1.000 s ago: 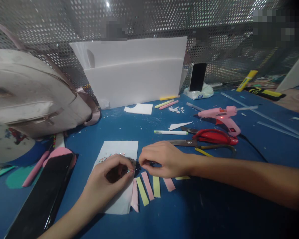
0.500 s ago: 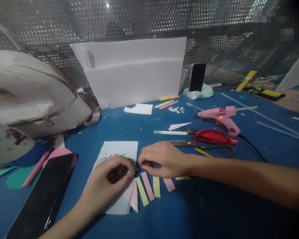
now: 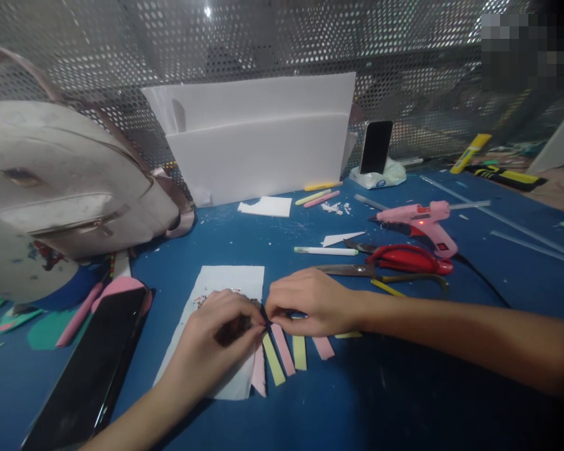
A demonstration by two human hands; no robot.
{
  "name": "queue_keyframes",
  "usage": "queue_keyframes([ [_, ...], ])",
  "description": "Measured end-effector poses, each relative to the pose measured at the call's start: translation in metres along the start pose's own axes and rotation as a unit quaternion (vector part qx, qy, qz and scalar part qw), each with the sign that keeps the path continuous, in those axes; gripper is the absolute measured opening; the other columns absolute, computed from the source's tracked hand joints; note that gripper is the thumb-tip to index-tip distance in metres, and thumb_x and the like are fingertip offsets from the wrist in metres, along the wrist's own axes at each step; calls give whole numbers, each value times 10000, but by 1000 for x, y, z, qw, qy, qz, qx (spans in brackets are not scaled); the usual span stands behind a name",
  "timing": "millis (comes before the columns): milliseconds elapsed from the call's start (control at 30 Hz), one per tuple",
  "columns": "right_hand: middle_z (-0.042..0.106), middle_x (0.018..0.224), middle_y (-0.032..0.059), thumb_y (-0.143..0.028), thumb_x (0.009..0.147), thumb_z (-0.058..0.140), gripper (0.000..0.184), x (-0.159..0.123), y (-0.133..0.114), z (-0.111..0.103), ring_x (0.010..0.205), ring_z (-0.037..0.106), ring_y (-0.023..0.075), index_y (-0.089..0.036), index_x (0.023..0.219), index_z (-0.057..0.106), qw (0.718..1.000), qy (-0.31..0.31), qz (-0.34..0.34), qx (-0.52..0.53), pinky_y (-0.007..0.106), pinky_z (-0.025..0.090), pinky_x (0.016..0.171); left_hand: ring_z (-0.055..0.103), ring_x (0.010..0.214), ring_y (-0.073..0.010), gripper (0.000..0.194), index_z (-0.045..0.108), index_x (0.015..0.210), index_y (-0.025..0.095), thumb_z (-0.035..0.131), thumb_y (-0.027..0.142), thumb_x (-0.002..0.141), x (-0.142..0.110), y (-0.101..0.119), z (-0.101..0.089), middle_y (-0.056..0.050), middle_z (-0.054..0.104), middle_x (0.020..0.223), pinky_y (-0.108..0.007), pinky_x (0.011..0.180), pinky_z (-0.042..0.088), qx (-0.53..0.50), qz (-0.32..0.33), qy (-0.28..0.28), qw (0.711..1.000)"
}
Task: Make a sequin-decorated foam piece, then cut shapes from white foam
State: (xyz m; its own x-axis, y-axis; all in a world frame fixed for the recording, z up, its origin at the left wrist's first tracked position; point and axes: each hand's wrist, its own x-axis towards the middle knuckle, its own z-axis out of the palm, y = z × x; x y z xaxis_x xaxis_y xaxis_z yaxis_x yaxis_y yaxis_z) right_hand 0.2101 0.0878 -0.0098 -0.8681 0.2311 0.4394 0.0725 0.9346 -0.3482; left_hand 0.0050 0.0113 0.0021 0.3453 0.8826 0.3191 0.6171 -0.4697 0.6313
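Pink and yellow strips [image 3: 282, 354] right by the fingers [image 3: 250, 309], near side

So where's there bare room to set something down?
Widest: blue tabletop on the near side of the right forearm, right of the paper strips. Narrower: between flat-lying smartphone and white sheet. Crowded: beyond the right forearm, with scissors, red-handled tool, glue gun.

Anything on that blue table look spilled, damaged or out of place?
Yes: tiny multicoloured bits lie loose on the white rectangular paper sheet by the left hand, as if spilled, though perhaps deliberate. Farther back, a small flat white piece has a ragged left edge, with white crumbled scraps to its right.
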Motion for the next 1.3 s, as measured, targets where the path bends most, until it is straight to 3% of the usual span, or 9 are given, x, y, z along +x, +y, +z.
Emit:
queue_keyframes([
  [700,602,838,-6,-251,945,464,140,0,1,-1,745,515,96,-190,957,590,999,-5,-43,-10,240,357,644,579,729,-167,114,627,743,213,647,160,842,-3,2,1,-2,661,755,-322,702,397,6,64,1,998],
  [1000,596,824,1,-207,918,465,118,-1,2,0,753,514,112,-189,918,581,999,-7,-40,-15,244,351,639,585,747,-159,100,637,777,206,628,133,845,0,5,0,-8,656,782,-304,704,431,-52,45,-17,998],
  [1300,609,864,19,-257,960,456,147,0,1,-3,774,523,113,-175,945,577,999,-4,-30,12,242,363,659,613,800,-185,106,633,768,196,612,124,843,-2,4,-2,-44,661,827,-323,717,478,-86,28,20,996],
])
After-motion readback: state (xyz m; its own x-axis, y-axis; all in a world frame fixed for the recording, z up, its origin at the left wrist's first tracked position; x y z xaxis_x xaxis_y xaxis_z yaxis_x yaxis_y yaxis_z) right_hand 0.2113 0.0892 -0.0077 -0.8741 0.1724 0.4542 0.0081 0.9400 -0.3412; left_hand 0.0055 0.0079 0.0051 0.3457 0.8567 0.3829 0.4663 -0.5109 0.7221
